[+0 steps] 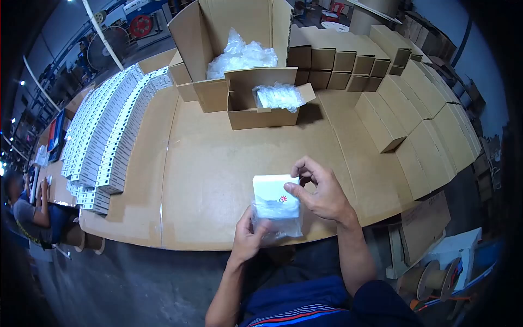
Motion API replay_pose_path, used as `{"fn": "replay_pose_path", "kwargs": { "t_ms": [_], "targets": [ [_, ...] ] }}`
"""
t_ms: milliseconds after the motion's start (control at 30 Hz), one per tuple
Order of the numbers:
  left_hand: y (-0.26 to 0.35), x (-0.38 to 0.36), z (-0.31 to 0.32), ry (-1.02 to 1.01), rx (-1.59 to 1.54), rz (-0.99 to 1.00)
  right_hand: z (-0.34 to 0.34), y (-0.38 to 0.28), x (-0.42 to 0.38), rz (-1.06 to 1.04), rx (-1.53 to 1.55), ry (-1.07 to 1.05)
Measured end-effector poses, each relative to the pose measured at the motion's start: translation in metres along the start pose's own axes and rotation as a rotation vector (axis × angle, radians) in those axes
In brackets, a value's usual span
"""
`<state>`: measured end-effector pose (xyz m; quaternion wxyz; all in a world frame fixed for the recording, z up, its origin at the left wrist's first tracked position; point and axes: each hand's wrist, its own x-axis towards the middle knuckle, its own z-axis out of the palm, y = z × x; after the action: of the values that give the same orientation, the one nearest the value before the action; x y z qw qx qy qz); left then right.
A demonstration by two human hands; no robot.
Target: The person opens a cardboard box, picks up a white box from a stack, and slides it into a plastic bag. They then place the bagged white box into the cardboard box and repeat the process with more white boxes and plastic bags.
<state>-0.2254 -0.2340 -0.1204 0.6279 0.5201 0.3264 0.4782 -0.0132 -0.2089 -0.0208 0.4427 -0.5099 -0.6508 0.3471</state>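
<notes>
A small white box (267, 185) with a red logo on its face sits partly inside a clear plastic bag (284, 228) near the front of the table. My left hand (249, 235) is closed around the bag's lower left side, thumb on the front. At the box's upper right edge, my right hand (320, 192) has its thumb against the front and its fingers curled at the corner. The bag covers the lower part of the box. Its top stands out bare.
An open carton (253, 120) holding a bubble-wrapped item (279, 97) stands ahead, before a larger box (188, 41) of clear plastic bags (242, 57). Rows of white boxes (111, 122) line the left; brown cartons (433, 122) line the right. Another person (38, 210) sits far left.
</notes>
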Motion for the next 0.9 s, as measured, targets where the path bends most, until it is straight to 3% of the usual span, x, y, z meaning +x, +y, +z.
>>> {"fn": "replay_pose_path", "kwargs": {
  "t_ms": [67, 200, 333, 433, 567, 900],
  "targets": [
    [-0.019, -0.002, -0.009, 0.030, -0.174, -0.090, 0.002, 0.009, 0.000, 0.006, -0.027, -0.045],
    [-0.018, -0.003, 0.003, 0.154, -0.319, -0.163, 0.019, 0.028, -0.008, 0.108, 0.213, -0.004],
    [-0.028, 0.000, 0.005, 0.285, -0.319, -0.080, 0.038, 0.048, -0.036, 0.173, 0.632, 0.197],
    [-0.029, 0.003, 0.003, 0.281, -0.234, -0.027, 0.053, 0.069, -0.055, 0.324, 0.741, 0.155],
    [-0.036, 0.005, -0.004, 0.199, -0.142, 0.063, 0.058, 0.066, -0.055, 0.283, 0.812, 0.287],
    [-0.021, 0.009, 0.006, 0.213, -0.033, 0.183, 0.065, 0.069, -0.059, 0.216, 1.099, 0.287]
  ]
}}
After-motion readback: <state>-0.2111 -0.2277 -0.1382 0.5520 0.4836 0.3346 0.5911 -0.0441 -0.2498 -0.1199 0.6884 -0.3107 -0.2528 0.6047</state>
